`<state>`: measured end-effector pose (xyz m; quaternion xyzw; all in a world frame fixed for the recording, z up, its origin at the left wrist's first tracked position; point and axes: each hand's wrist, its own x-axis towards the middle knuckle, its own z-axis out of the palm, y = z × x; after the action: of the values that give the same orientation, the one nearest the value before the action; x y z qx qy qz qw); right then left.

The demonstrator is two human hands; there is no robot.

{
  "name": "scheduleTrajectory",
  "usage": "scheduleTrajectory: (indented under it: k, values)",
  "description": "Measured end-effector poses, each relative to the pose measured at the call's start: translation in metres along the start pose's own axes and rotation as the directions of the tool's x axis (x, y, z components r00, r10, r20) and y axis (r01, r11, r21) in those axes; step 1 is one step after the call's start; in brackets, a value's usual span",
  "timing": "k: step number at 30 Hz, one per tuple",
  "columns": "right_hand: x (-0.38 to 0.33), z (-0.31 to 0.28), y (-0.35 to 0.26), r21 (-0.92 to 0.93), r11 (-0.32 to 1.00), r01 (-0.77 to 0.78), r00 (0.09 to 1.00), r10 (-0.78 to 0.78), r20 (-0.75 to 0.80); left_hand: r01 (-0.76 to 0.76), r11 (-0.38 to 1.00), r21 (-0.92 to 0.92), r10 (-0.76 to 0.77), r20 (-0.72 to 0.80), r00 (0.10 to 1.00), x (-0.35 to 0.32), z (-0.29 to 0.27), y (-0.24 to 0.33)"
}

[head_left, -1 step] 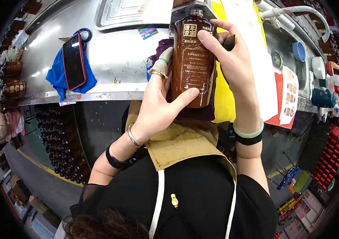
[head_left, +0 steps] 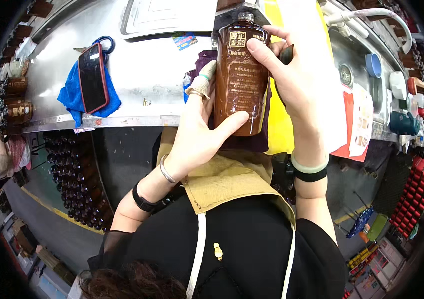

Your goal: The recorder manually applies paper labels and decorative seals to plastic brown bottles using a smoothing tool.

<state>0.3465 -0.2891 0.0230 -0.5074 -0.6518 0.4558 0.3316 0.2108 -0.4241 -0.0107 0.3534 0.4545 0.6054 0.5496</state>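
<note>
A brown glass bottle (head_left: 242, 89) with gold printing on its front lies between my hands, its clear-topped neck pointing away from me. My left hand (head_left: 197, 122) is closed round its lower left side, the thumb lying across the front near the base. Pale fabric covers a fingertip of that hand. My right hand (head_left: 294, 74) grips the upper right side, with the thumb pressed on the printed face. A small dark object (head_left: 286, 54) shows in the right palm; its kind is hard to make out. Dark purple cloth (head_left: 204, 60) lies under and beside the bottle.
On the metal bench (head_left: 137, 65) to the left, a red-edged phone (head_left: 92, 79) rests on a blue cloth (head_left: 113, 97). Yellow sheeting (head_left: 280, 132) and red paper (head_left: 344, 147) lie at the right, near a sink (head_left: 379, 92). Many dark bottles (head_left: 75, 174) stand below left.
</note>
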Motion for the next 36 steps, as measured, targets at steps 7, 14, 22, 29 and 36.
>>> scheduleTrajectory:
  k: [7,14,22,29,36]
  values:
    - [0.006,0.004,0.012,0.207,0.978,-0.016,0.999,0.010,0.031,-0.026,0.999,0.046,0.025,0.021,0.999,0.000,-0.001,0.001]
    - [0.008,0.010,0.011,0.188,0.982,-0.004,1.000,0.006,-0.014,-0.047,0.997,0.057,0.046,0.023,0.999,0.000,0.000,0.001]
    - [0.008,0.007,0.011,0.172,0.985,-0.034,0.999,0.035,0.000,-0.029,0.999,0.033,0.028,0.020,0.999,0.000,-0.001,-0.001]
    - [-0.003,-0.003,0.010,0.430,0.894,-0.128,0.992,0.104,0.078,-0.018,1.000,-0.026,0.018,0.007,1.000,0.025,-0.009,0.012]
    - [0.001,0.003,0.011,0.406,0.901,-0.154,0.988,0.140,0.065,0.063,0.989,-0.135,-0.070,-0.049,0.996,0.071,-0.010,0.019]
